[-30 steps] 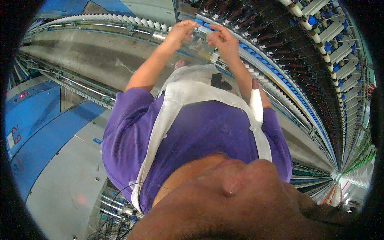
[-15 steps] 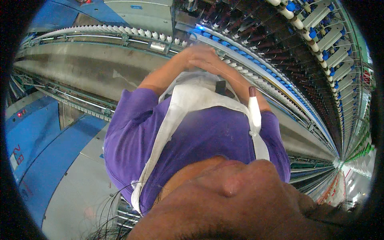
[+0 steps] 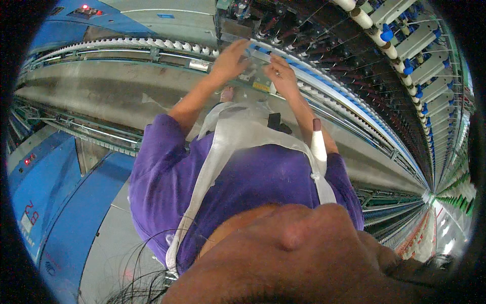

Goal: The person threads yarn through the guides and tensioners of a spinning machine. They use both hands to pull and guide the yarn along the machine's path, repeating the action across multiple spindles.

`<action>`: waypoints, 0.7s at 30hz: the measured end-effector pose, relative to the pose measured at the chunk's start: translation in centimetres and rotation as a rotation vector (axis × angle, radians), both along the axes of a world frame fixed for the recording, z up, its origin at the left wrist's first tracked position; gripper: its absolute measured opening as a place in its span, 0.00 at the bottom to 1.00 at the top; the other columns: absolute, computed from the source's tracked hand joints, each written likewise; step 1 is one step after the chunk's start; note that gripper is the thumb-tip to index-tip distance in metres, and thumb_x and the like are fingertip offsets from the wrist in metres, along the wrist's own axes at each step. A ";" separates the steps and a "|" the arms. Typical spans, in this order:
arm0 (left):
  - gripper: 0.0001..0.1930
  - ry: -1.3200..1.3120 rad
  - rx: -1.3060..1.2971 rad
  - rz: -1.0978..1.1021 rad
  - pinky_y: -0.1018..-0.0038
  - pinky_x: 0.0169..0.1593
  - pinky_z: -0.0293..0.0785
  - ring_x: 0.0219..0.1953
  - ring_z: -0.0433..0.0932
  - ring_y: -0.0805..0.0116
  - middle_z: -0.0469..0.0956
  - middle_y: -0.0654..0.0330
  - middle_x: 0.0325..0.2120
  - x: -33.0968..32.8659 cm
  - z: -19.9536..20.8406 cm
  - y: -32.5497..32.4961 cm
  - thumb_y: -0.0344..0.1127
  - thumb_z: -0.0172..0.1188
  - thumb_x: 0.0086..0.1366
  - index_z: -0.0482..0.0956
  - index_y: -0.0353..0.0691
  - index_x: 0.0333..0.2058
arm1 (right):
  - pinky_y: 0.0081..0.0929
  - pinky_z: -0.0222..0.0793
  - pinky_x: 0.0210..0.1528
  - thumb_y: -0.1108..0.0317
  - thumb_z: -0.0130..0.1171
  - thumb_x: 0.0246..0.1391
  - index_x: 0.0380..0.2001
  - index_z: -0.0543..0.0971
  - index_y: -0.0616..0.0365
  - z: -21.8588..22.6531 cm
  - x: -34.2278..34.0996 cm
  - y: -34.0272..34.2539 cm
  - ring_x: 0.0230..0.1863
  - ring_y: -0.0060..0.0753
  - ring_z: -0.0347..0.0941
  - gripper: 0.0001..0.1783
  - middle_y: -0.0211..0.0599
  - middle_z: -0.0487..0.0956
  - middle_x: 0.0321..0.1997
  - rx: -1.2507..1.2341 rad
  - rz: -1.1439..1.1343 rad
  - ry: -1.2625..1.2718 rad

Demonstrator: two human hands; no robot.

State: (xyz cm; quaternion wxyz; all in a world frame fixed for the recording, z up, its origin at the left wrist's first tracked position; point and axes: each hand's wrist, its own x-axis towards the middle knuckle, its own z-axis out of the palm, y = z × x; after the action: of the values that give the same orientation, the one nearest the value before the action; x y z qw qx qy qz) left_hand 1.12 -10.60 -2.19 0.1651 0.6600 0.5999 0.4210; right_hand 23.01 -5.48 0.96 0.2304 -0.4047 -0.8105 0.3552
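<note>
Running from top centre toward the right side, a blue-and-white rail (image 3: 315,77) lies near the left hand (image 3: 231,64) and right hand (image 3: 283,77). The hands are apart, the left blurred, the right curled; whether either grips anything, I cannot tell. White bobbins (image 3: 177,45) line the upper left; a brown-tipped bobbin (image 3: 318,146) sits against the apron strap (image 3: 324,188), right of centre.

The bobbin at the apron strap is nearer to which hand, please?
Right: the right hand is ahead of the bobbin and slightly left; the left hand is farther ahead and farther left.
</note>
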 end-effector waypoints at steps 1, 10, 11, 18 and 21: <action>0.33 -0.191 -0.067 -0.126 0.66 0.41 0.77 0.42 0.79 0.54 0.73 0.51 0.54 0.9 0.4 0.3 0.34 0.64 0.57 0.67 0.47 0.63 | 0.27 0.67 0.55 0.67 0.62 0.55 0.37 0.82 0.62 -0.7 0.2 0.6 0.58 0.35 0.71 0.10 0.44 0.69 0.65 -0.162 -0.031 -0.006; 0.13 -0.371 -0.449 -0.137 0.75 0.34 0.71 0.30 0.75 0.72 0.79 0.61 0.28 4.5 0.6 0.7 0.36 0.64 0.62 0.80 0.39 0.44 | 0.28 0.75 0.47 0.65 0.57 0.61 0.37 0.81 0.61 -2.0 1.7 3.4 0.44 0.34 0.80 0.10 0.44 0.82 0.46 -0.377 0.104 0.192; 0.10 -0.464 -0.500 -0.109 0.76 0.34 0.70 0.30 0.75 0.74 0.78 0.63 0.26 4.5 0.0 0.9 0.36 0.63 0.62 0.82 0.38 0.41 | 0.27 0.75 0.43 0.65 0.57 0.61 0.37 0.80 0.61 -1.7 2.1 3.4 0.40 0.33 0.81 0.10 0.42 0.82 0.41 -0.462 0.072 0.199; 0.06 0.012 0.030 0.123 0.63 0.47 0.74 0.48 0.76 0.55 0.80 0.54 0.36 5.9 -8.3 8.0 0.36 0.65 0.58 0.82 0.42 0.30 | 0.23 0.73 0.29 0.61 0.55 0.63 0.35 0.77 0.59 -2.1 7.3 5.5 0.24 0.27 0.80 0.11 0.35 0.82 0.24 -0.232 -0.152 0.040; 0.06 0.192 -0.083 0.084 0.58 0.45 0.78 0.43 0.80 0.51 0.76 0.50 0.49 6.0 -12.2 12.0 0.40 0.66 0.52 0.80 0.47 0.24 | 0.24 0.72 0.28 0.60 0.54 0.63 0.34 0.77 0.58 -3.3 10.4 6.5 0.23 0.26 0.80 0.12 0.35 0.81 0.23 -0.206 -0.228 -0.002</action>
State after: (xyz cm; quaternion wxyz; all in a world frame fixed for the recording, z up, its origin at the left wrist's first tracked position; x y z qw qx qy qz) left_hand 7.11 1.40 -14.44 0.1164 0.6642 0.6570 0.3371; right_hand 33.40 1.05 -2.36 0.2257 -0.5161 -0.7187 0.4076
